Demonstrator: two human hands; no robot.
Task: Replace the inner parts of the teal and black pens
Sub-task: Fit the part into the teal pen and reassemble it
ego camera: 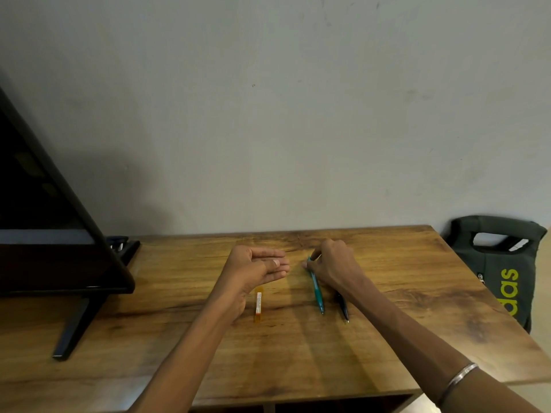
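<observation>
Right hand pinches teal pen's far end on counter; black pen lies beside it. Left hand open, empty, above orange packet.

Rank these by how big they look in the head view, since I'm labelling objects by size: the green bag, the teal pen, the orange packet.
1. green bag, far the largest, though cut off by the table edge.
2. teal pen, its top hidden under the right hand.
3. orange packet, shortest; its top end may lie under the left hand.
</observation>
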